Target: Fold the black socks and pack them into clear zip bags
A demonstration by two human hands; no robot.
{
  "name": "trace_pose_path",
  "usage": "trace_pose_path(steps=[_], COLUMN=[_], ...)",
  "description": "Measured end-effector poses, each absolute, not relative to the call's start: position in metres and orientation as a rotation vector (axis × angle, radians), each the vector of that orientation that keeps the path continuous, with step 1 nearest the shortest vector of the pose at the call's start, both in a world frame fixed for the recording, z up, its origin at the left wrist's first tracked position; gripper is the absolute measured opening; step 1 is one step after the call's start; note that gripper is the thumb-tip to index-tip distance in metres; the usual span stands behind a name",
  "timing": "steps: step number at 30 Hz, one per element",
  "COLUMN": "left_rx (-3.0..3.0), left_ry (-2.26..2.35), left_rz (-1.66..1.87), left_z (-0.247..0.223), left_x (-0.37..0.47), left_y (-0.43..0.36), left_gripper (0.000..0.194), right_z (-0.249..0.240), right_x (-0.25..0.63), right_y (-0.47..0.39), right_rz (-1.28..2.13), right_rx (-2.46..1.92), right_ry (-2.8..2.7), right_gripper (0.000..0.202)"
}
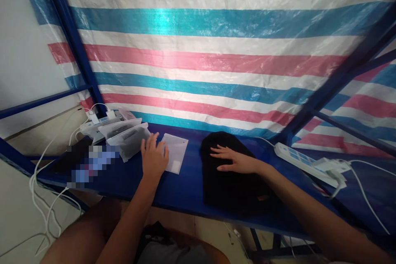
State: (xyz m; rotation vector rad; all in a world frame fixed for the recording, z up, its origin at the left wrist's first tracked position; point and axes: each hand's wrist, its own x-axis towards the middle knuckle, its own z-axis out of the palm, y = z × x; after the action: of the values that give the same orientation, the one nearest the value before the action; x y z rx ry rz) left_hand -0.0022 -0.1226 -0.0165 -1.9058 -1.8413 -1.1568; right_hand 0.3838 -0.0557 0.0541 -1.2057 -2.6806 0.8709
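Note:
A black cloth item (222,189) lies flat on the blue shelf (188,192), right of the middle. My right hand (230,159) rests on its upper part, fingers spread, holding nothing. To the left, a flat whitish translucent pouch (178,153) lies on the shelf. My left hand (154,154) is at this pouch's left edge, fingers apart and slightly bent, with nothing in its grasp; whether it touches the pouch cannot be told. Just left of that hand, grey translucent zip pouches (128,140) stand upright side by side.
A white power strip (305,164) with cables lies at the right. Another power strip (93,127) with plugs sits at the back left, near a dark item and a pixelated area. Blue metal posts (72,41) frame a striped plastic sheet (198,64) behind the shelf.

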Motion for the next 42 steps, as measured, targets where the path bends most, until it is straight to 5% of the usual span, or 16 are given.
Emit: trace_pose_path(steps=[3, 7, 9, 12, 18, 22, 29, 36, 42], left_rx=[-1.580, -1.202, -1.086, -1.062, -1.165, -1.400, -1.685, -1.896, -2.077], left_ry=[-1.887, -1.961, -1.979, -1.976, -1.840, -1.808, -1.794, -1.674, -1.586], left_rz=[-1.309, -1.500, -1.577, -1.709, -2.127, -2.042, -1.734, -1.707, -1.731], left_z=[-0.002, -0.001, -0.006, -0.013, -0.010, -0.008, 0.001, 0.004, -0.008], left_x=[-0.021, -0.044, -0.052, -0.061, -0.058, -0.046, -0.036, -0.015, -0.015], left_y=[-0.125, -0.128, -0.129, -0.128, -0.125, -0.121, -0.085, -0.067, -0.090], left_gripper=[0.038, 0.076, 0.086, 0.091, 0.089, 0.087, 0.030, 0.024, 0.019], right_z=[0.081, 0.098, 0.091, 0.062, 0.005, 0.006, 0.010, -0.003, -0.005], right_x=[0.389, 0.349, 0.312, 0.255, 0.201, 0.205, 0.211, 0.209, 0.205], right_y=[-0.042, -0.033, -0.036, -0.045, -0.054, -0.050, -0.043, -0.042, -0.035], right_rz=[0.888, 0.514, 0.411, 0.423, 0.473, 0.745, 1.147, 0.912, 0.562], right_rx=[-1.264, -1.333, -1.108, -0.690, -0.371, -0.305, -0.401, -0.584, -0.616], right_ry=[-2.719, -2.681, -2.669, -2.673, -2.639, -2.573, -2.464, -2.317, -2.162], right_gripper=[0.051, 0.058, 0.047, 0.058, 0.041, 0.031, 0.040, 0.039, 0.066])
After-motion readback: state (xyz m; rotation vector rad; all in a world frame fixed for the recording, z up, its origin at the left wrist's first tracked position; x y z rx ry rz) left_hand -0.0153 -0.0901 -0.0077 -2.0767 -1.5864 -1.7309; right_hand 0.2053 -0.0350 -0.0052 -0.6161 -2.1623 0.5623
